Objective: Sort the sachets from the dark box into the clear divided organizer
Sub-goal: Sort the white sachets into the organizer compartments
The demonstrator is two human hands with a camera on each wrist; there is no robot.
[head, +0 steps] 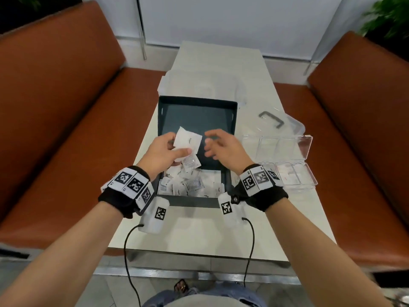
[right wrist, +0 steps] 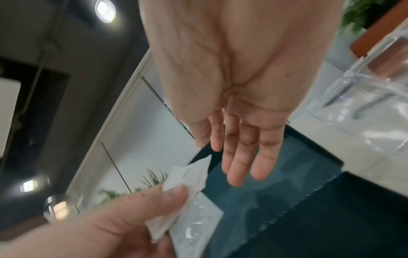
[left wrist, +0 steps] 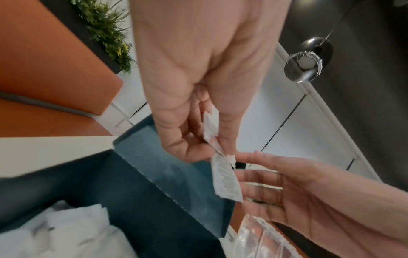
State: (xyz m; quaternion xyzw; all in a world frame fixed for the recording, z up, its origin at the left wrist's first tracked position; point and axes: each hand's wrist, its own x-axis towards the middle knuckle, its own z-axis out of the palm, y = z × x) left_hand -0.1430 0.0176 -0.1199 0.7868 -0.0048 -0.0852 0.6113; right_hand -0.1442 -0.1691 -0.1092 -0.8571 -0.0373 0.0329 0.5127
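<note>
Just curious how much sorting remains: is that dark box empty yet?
Not empty. The dark box holds a pile of white sachets at its near end; its far half is bare.

Even, soft indoor light fills my head view, edges bowed and smeared. My wrist views are blurry; a ceiling lamp point(right wrist: 105, 10) glares at the upper left of the right one, my palms close and soft.

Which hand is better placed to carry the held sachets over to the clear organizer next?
Probably the right hand: it is empty, its fingers are beside the sachets pinched in the left hand, and the clear organizer sits on its side of the dark box.
</note>
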